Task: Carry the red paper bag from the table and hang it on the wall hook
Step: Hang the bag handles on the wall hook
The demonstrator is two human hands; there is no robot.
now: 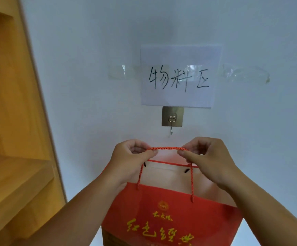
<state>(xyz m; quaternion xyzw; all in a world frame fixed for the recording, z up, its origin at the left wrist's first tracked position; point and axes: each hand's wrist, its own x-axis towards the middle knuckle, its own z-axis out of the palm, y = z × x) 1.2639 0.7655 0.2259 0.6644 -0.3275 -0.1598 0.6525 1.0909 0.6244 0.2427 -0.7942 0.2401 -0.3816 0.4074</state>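
A red paper bag [170, 215] with gold lettering hangs in front of me, held up by its red rope handles [167, 148]. My left hand [126, 160] pinches the handles at their left end and my right hand [209, 158] pinches them at the right, stretching the rope level between them. A metal wall hook [172, 119] on a square steel plate sits on the white wall, just above the rope's middle. The rope is below the hook's tip and apart from it.
A white paper sign [177, 77] with black handwritten characters is taped to the wall right above the hook. A wooden shelf unit [14, 139] stands close on the left. Bare white wall lies to the right.
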